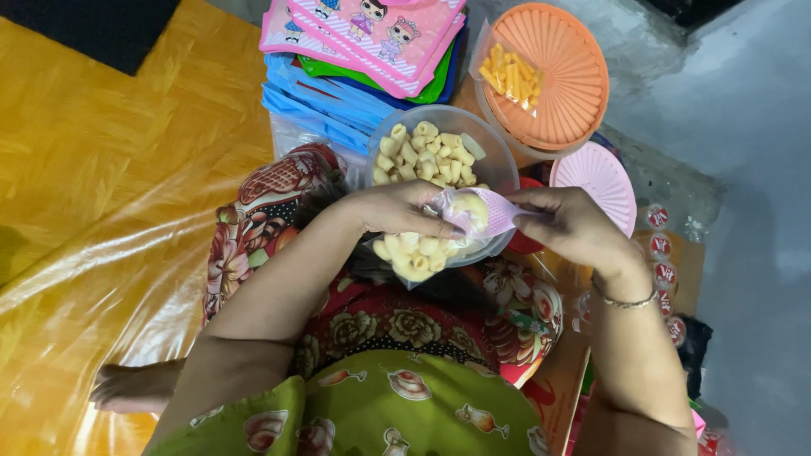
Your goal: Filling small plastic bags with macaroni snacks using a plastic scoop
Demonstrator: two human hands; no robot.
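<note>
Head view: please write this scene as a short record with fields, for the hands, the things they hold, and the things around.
left hand: holds a small clear bag of pale puffed snacks, over the bowl
right hand: pinches a pink scoop that carries one snack piece at the bag's mouth
clear bowl: on the lap, filled with the same snacks
orange lid: beyond the bowl, with a small packet of yellow sticks on it
pink lid: right of the bowl
stack of colourful bags: top, pink on top, blue beneath
floor cover: yellow sheet, left
</note>
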